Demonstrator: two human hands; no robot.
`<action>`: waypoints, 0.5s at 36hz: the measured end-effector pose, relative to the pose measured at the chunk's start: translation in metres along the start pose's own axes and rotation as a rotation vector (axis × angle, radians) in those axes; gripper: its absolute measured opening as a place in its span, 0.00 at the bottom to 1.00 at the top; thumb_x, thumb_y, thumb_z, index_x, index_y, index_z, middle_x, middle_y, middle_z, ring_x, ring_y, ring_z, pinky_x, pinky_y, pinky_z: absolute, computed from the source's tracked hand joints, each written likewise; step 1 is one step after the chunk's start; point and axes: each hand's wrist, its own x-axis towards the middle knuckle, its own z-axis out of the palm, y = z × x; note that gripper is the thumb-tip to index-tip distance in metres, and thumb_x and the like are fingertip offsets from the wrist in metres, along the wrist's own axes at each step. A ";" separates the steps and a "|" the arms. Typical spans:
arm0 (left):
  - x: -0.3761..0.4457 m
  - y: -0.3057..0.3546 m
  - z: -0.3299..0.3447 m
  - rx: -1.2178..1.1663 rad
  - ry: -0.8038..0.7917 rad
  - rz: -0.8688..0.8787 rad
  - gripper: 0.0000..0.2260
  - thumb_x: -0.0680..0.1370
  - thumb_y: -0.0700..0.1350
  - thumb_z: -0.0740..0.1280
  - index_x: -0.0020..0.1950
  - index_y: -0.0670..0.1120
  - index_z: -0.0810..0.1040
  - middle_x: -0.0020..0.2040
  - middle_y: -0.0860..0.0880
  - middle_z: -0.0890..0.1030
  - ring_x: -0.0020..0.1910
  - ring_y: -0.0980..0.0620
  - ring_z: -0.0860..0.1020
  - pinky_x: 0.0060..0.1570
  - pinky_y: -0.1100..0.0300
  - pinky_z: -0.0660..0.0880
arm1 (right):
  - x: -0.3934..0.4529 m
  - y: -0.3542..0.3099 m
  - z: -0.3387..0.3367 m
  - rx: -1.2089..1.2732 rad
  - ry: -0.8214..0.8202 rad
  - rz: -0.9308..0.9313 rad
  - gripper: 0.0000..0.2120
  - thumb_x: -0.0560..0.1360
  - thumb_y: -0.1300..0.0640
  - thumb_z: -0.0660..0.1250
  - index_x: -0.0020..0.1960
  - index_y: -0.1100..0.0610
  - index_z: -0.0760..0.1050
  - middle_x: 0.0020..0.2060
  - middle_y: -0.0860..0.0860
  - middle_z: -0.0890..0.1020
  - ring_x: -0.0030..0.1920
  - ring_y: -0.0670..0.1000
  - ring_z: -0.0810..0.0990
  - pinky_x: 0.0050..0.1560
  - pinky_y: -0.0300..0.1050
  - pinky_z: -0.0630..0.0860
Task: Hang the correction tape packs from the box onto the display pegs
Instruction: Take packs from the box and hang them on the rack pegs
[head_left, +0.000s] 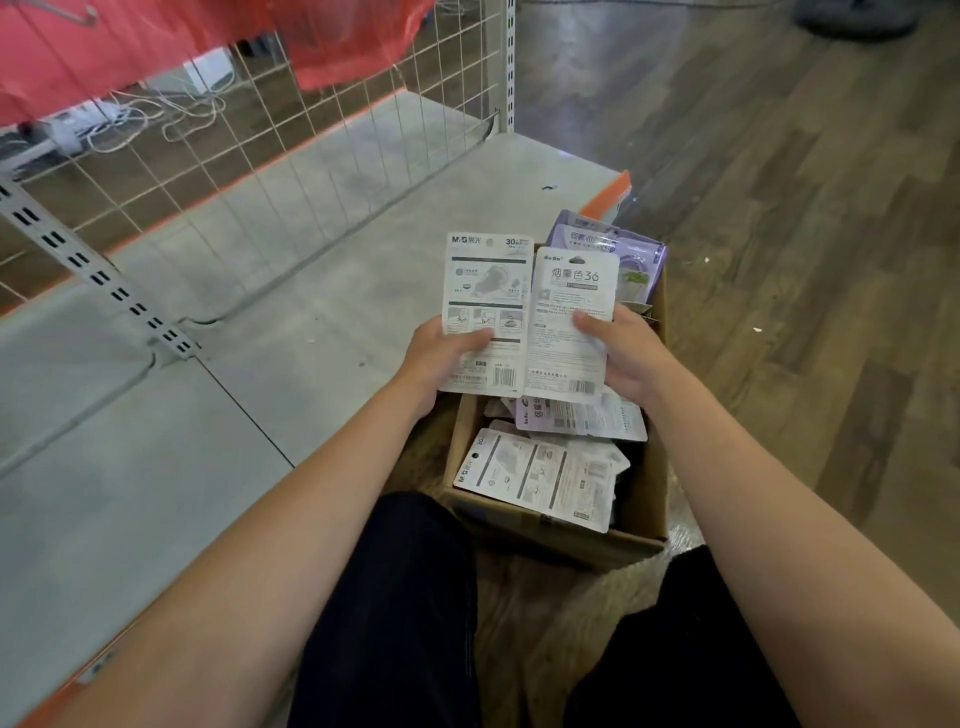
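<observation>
Wood floor (779, 260), box (644, 499) at 6 o'clock — my left grip (441, 358) pinches one pack (485, 291), right grip (628, 358) another pack (571, 312).

Head view, angled down, close over box (644, 499)

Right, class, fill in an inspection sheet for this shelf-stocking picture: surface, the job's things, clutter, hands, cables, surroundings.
Surface: grey shelf base with orange edge, bare apart from a small dark speck.
Job's things: cardboard box on the floor, full of loose packs; M&G pack and BoBo pack held up above it, backs to the camera.
Clutter: purple packs sticking out at the box's far end.
Hands: left hand grips the M&G pack; right hand grips the BoBo pack.
Cables: white cables and a power strip behind the wire grid.
Surroundings: wood-look floor; red plastic sheet hanging above.
</observation>
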 end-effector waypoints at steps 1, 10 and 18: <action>0.000 0.000 0.001 0.005 -0.010 0.002 0.14 0.75 0.40 0.71 0.60 0.45 0.78 0.56 0.48 0.83 0.54 0.49 0.81 0.57 0.51 0.77 | 0.002 0.001 0.003 0.005 0.014 -0.009 0.11 0.80 0.64 0.60 0.58 0.54 0.74 0.54 0.51 0.81 0.58 0.55 0.80 0.60 0.57 0.76; -0.004 0.009 -0.001 0.084 0.107 -0.018 0.29 0.72 0.39 0.74 0.61 0.48 0.57 0.56 0.51 0.76 0.53 0.52 0.78 0.49 0.60 0.78 | 0.003 -0.006 0.043 -0.061 0.009 -0.028 0.13 0.81 0.59 0.60 0.65 0.55 0.69 0.58 0.53 0.80 0.53 0.52 0.81 0.49 0.51 0.81; -0.045 0.058 0.018 0.217 0.095 -0.060 0.36 0.70 0.35 0.75 0.62 0.49 0.51 0.61 0.46 0.76 0.59 0.50 0.76 0.60 0.57 0.75 | -0.051 -0.050 0.037 0.036 0.074 0.129 0.12 0.83 0.58 0.55 0.65 0.55 0.69 0.61 0.56 0.78 0.61 0.57 0.78 0.61 0.58 0.75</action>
